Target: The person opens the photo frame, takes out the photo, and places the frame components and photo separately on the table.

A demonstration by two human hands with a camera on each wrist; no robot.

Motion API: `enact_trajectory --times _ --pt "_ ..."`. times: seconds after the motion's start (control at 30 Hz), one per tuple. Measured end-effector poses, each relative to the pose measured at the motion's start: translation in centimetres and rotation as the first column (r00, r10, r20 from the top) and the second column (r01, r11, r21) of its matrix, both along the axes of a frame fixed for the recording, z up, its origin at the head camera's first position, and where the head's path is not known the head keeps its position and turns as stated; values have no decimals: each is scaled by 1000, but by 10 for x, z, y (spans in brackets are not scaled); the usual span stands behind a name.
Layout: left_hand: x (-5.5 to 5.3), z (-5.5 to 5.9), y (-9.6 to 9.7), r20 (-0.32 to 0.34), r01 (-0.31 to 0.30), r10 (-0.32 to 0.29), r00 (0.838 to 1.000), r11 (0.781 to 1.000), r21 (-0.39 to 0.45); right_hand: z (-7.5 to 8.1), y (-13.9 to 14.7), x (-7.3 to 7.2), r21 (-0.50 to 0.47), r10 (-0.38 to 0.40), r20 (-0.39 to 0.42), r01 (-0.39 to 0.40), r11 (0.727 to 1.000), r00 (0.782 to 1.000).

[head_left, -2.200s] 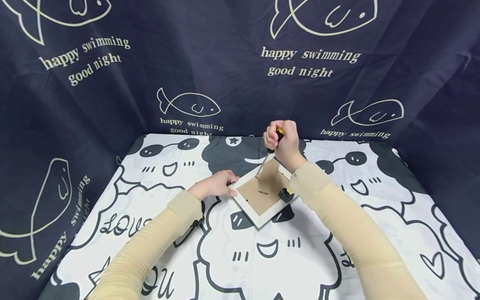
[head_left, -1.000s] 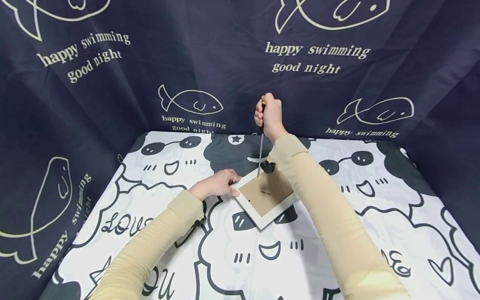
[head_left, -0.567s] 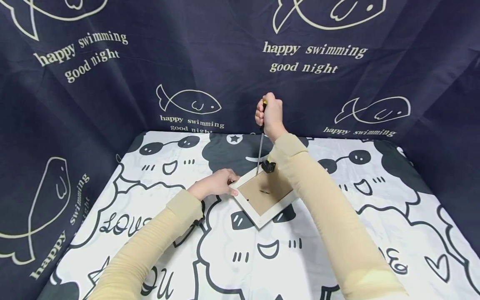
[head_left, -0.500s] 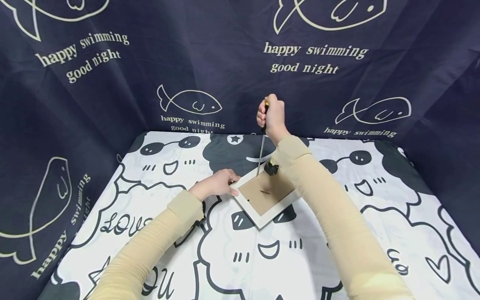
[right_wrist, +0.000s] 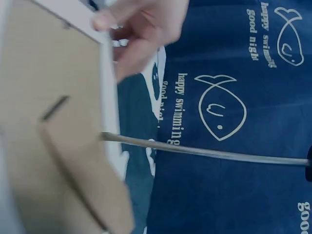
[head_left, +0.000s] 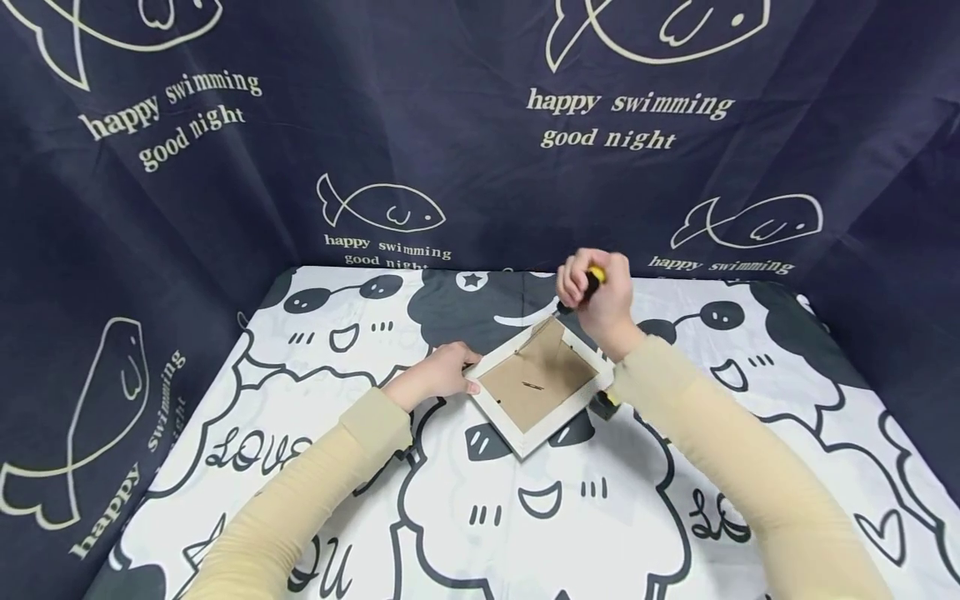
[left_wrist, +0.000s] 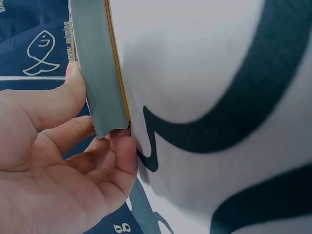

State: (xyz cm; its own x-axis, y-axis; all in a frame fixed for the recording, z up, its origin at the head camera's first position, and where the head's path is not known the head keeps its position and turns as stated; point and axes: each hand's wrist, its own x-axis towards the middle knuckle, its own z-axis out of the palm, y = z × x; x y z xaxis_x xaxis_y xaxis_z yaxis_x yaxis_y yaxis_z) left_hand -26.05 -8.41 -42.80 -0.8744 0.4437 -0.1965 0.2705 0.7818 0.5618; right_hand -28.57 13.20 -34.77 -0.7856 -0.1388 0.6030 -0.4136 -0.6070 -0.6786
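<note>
A white picture frame (head_left: pixel 497 414) lies back side up on the printed cloth, turned cornerwise. My left hand (head_left: pixel 441 372) grips its left corner; in the left wrist view the thumb lies on one face and the fingers curl under the edge. My right hand (head_left: pixel 600 293) holds a screwdriver (right_wrist: pixel 209 152) in a fist round its black and yellow handle. The shaft slants low across the upper border, its tip right at the inner edge of the brown backing board (head_left: pixel 525 408). In the right wrist view a stand flap (right_wrist: pixel 87 161) shows on the board.
Small dark tabs (head_left: pixel 499 402) sit along the frame's inner edge. A white cloth (head_left: pixel 540 542) with black cartoon sheep covers the table. Dark blue curtains (head_left: pixel 480 125) with fish prints hang close behind and at both sides.
My right hand has dropped and shifted right, tipping the screwdriver from nearly upright to a low slant, its tip staying at the inner edge. The frame and my left hand have kept their place.
</note>
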Motion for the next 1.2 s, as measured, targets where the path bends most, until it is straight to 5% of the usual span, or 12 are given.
enact_trajectory --times 0.13,0.5,0.63,0.83,1.0,1.1,1.2 --pt "-1 -2 0 -1 1 -1 1000 1000 -1 -16 13 21 -47 27 -139 -34 998 990" --pt "0 -5 1 0 -11 11 1000 1000 6 -26 17 69 -226 -136 -370 52 973 919" --pt "1 -5 1 2 -25 25 1000 1000 8 -19 19 86 -162 -141 -502 67 985 853" --pt "3 -9 -3 -25 -53 53 998 998 33 -5 27 101 -8 -205 -649 263 965 733" --pt "4 -13 -7 -65 -59 62 996 997 49 0 40 98 68 -306 -655 457 887 690" --pt "6 -13 -7 -77 -67 72 994 996 60 2 51 93 136 -376 -675 607 783 635" --pt "8 -13 -7 -89 -74 80 993 995 68 3 62 88 177 -436 -715 745 643 547"
